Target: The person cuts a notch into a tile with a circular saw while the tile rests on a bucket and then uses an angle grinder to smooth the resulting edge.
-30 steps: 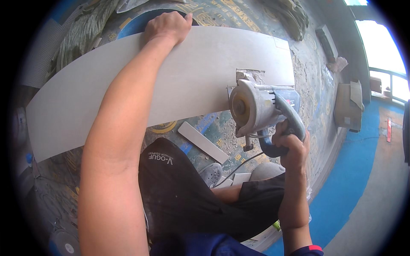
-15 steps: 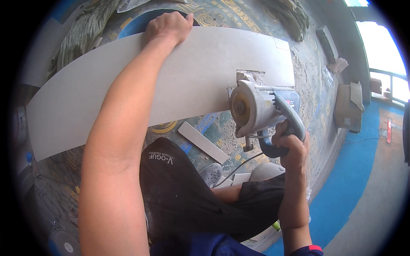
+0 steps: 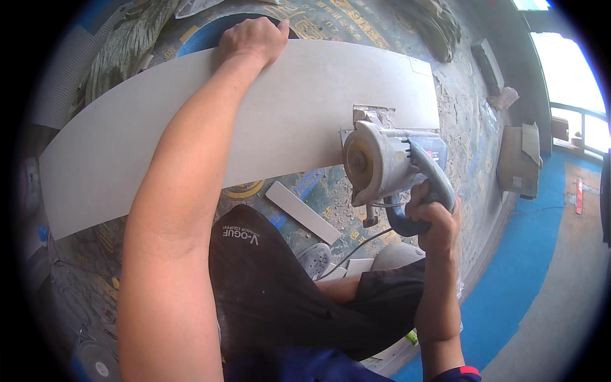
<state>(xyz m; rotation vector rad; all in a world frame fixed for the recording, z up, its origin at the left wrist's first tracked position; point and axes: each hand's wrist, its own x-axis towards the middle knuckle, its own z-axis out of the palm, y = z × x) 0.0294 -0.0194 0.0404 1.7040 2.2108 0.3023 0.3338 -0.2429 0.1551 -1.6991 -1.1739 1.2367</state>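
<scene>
A long pale tile lies across the view in front of me. My left hand is closed over its far edge, with the fingertips hidden behind that edge. In my right hand is the looped handle of a grey handheld tile cutter. The cutter's base rests on the tile's near edge towards its right end, where a notch with dusty edges shows. A round guard faces left on the tool, and its blade's contact with the tile is hidden. A dark cord runs down from the cutter.
A narrow tile strip lies on the dusty, debris-strewn floor covering between the tile and my leg. Under the far edge sits a round blue-and-black object. A cardboard box stands at right, and crumpled sacks lie at far left.
</scene>
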